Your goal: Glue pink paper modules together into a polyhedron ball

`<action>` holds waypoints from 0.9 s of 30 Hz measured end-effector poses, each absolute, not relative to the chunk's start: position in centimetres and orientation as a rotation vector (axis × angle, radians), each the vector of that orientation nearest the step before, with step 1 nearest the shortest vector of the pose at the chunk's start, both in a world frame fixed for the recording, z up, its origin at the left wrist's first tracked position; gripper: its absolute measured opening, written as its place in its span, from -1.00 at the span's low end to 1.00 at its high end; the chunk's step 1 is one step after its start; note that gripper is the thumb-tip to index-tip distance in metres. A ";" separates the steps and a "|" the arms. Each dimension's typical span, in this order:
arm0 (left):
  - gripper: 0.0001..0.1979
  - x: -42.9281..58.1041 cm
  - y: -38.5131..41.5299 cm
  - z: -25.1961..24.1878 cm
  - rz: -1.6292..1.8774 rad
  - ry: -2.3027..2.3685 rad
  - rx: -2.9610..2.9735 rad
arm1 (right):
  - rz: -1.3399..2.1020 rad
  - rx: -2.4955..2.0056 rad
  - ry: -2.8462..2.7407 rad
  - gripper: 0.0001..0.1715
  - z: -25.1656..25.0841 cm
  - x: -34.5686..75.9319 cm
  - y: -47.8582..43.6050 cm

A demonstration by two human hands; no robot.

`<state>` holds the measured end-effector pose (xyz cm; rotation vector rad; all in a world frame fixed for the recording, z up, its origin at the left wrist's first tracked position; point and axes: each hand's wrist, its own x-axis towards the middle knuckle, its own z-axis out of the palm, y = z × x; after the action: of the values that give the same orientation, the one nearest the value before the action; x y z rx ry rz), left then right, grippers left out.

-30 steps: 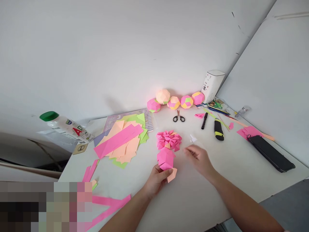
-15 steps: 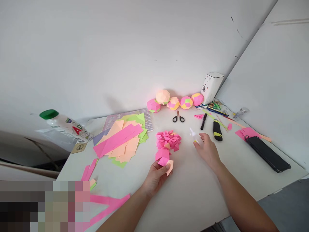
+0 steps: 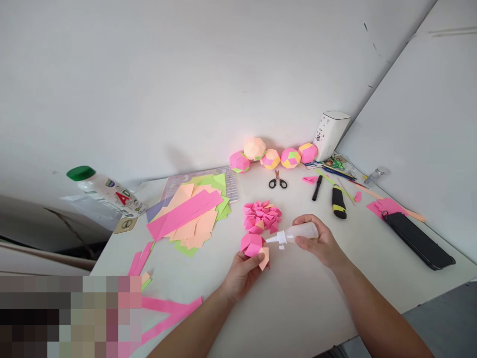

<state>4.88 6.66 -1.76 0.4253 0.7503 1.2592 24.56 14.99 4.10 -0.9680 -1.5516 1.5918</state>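
Observation:
My left hand [image 3: 242, 276] is closed on a partly built paper ball [image 3: 251, 243] of pink facets, with a peach paper flap [image 3: 264, 258] under the thumb. My right hand [image 3: 316, 241] grips a small clear glue bottle [image 3: 301, 231] lying nearly level. Its white nozzle points left, with the tip at or very close to the ball's right side; whether it touches I cannot tell. Just beyond the ball is a heap of folded pink paper pieces [image 3: 262, 215] with a few peach ones among them.
Finished paper balls [image 3: 290, 158] line the wall. Scissors [image 3: 278, 180], a black marker [image 3: 317, 188], a utility knife [image 3: 339, 203] and a black phone-like case [image 3: 417, 240] lie rightward. Stacked paper sheets [image 3: 186, 214] and a white bottle with green cap [image 3: 106, 191] are on the left.
My right hand has tipped the glue bottle from upright to nearly level and brought its nozzle left to the paper ball. My left hand keeps its hold.

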 end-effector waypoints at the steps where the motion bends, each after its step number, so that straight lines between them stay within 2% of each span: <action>1: -0.87 4.9 6.6 -1.7 1.253 0.758 0.433 | 1.582 -0.964 -1.595 -0.64 4.2 24.5 14.8; 15: -0.78 4.8 6.7 -0.6 1.232 0.761 0.473 | 1.148 -0.868 -2.056 -0.80 4.2 24.0 14.5; 27: -0.85 4.6 6.6 -0.9 1.183 0.745 0.512 | 1.275 -0.860 -1.901 -0.75 4.0 23.7 13.8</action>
<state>4.57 6.59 -0.88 0.5120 0.7454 1.1832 23.69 13.80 4.03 -0.8603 -1.9012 1.2748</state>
